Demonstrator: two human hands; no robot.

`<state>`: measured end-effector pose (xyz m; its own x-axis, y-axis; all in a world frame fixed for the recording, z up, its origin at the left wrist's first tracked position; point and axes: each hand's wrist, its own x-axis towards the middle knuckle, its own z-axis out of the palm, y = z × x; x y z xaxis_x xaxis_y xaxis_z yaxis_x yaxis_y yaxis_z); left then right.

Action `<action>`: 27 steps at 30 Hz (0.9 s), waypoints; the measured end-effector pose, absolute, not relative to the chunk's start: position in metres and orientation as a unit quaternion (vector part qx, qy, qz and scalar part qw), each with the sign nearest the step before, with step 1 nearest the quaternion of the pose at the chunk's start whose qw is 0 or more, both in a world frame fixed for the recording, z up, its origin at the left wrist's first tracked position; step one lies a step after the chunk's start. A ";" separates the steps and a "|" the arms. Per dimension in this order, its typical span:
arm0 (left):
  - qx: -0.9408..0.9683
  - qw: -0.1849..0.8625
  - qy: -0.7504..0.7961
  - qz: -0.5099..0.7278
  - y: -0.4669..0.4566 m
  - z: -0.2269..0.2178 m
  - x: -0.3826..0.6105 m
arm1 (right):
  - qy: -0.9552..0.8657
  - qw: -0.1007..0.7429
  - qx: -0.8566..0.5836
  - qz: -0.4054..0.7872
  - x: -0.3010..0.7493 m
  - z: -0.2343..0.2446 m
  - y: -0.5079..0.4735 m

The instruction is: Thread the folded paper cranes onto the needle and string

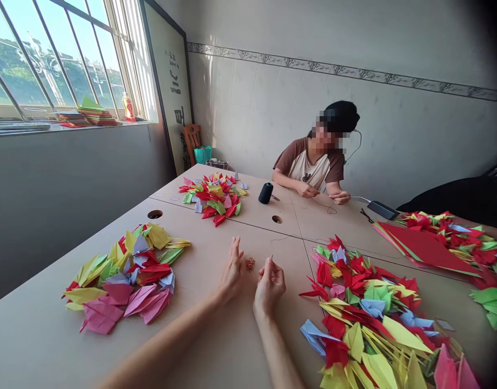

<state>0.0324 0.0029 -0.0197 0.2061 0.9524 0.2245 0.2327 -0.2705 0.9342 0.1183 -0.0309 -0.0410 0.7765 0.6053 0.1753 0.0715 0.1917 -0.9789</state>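
Observation:
My left hand (232, 270) rests edge-down on the table (183, 335), its fingers stretched out and its palm turned toward a small heap of reddish beads (250, 264). On the other side of the beads, my right hand (270, 286) is closed in a pinch. A thin needle (272, 257) pokes up from those fingertips. Faint dark thread lies on the table just beyond. Left of my left hand is a pile of folded paper cranes (128, 275) in yellow, pink, red, green and pale blue. A larger pile of paper cranes (370, 324) spreads to the right of my right hand.
Across the table a person (313, 162) holds thread in both hands. Near them stands a dark thread cone (266, 193). Another crane pile (216, 194) lies at the back left. Red paper sheets (426, 248) and a black power bank (383, 210) lie right. Table holes (155, 214) show.

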 end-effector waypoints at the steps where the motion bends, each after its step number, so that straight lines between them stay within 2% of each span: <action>1: 0.658 0.405 0.445 0.452 0.005 -0.016 0.033 | -0.245 0.731 -0.603 0.206 0.117 -0.037 -0.032; 6: 0.705 0.335 0.431 0.454 0.020 0.002 0.033 | -0.196 0.750 -0.585 0.237 0.117 -0.027 -0.036; 10: 0.753 0.259 0.456 0.397 0.025 0.006 0.034 | -0.186 0.764 -0.565 0.250 0.117 -0.029 -0.035; 15: 0.828 0.241 0.419 0.283 0.012 0.012 0.029 | -0.187 0.763 -0.580 0.214 0.112 -0.025 -0.036; 20: 0.862 0.211 0.390 0.245 0.017 0.030 -0.007 | -0.166 0.764 -0.580 0.226 0.110 -0.020 -0.037; 24: 0.841 0.153 0.457 0.247 0.050 0.041 -0.063 | -0.171 0.762 -0.578 0.237 0.111 -0.022 -0.037; 27: 0.835 0.095 0.523 0.144 0.071 0.040 -0.101 | -0.188 0.757 -0.573 0.250 0.113 -0.023 -0.037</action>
<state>-0.1015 0.0713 0.0399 0.4118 0.9003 0.1412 0.8457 -0.4353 0.3086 0.1129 -0.0366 -0.0232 0.8043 0.5943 -0.0016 -0.1627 0.2176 -0.9624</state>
